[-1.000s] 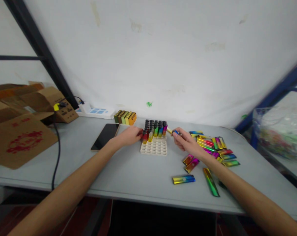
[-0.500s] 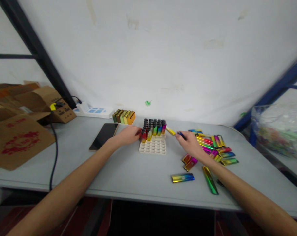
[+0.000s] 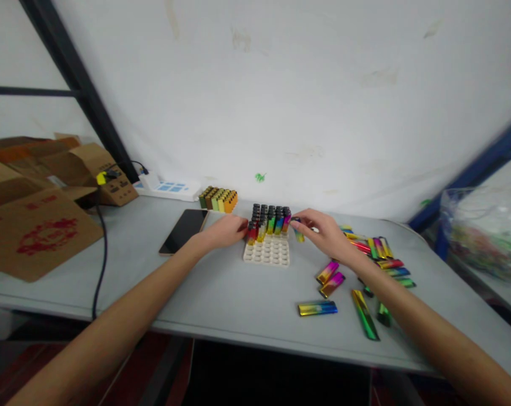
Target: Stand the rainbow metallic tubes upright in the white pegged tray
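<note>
Right hand (image 3: 318, 226) pinches a lighter (image 3: 300, 235) near its dark top, leaving the base free; left hand (image 3: 229, 230) beside the white tray (image 3: 267, 255), perhaps steadying, grip impossible to tell.

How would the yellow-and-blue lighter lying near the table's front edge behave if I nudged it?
The yellow-and-blue lighter would probably slide rather than roll, as its long body looks flattish. Its shiny surface may feel slippery. It is likely light too: the right hand holds a similar lighter in its fingertips.
</note>
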`<control>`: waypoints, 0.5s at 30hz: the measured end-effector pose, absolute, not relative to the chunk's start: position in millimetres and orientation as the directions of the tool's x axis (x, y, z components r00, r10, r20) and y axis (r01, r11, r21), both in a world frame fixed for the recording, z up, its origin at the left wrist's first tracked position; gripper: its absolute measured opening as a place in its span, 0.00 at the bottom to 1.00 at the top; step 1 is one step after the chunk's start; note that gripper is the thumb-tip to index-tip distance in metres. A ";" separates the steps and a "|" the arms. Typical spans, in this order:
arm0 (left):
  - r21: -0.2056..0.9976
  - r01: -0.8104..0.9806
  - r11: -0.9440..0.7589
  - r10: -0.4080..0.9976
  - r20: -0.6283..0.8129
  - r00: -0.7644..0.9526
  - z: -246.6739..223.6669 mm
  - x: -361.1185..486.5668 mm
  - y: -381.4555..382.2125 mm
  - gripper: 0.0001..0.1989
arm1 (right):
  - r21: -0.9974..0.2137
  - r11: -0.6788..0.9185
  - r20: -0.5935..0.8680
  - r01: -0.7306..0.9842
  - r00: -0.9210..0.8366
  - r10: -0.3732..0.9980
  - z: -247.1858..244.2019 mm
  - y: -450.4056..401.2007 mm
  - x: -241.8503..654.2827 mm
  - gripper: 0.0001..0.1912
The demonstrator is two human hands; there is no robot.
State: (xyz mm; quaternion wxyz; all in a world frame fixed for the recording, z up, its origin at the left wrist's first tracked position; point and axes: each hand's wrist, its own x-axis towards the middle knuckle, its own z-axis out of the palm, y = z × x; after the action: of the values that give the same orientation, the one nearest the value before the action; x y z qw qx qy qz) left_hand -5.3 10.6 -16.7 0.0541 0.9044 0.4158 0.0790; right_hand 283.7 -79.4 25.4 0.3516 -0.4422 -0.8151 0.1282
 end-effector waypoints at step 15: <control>0.165 0.749 -0.642 0.766 0.096 0.636 -13.3 -2.5 6.5 0.09 | -0.168 0.694 0.400 0.700 -0.595 0.697 14.0 -52.8 276.8 0.11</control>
State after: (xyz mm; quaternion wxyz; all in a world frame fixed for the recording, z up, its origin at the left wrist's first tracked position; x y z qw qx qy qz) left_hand -2.5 6.5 -13.3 0.0550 0.9026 0.4196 0.0787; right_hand 276.8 -52.8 14.0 0.2222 -0.3912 -0.8930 -0.0033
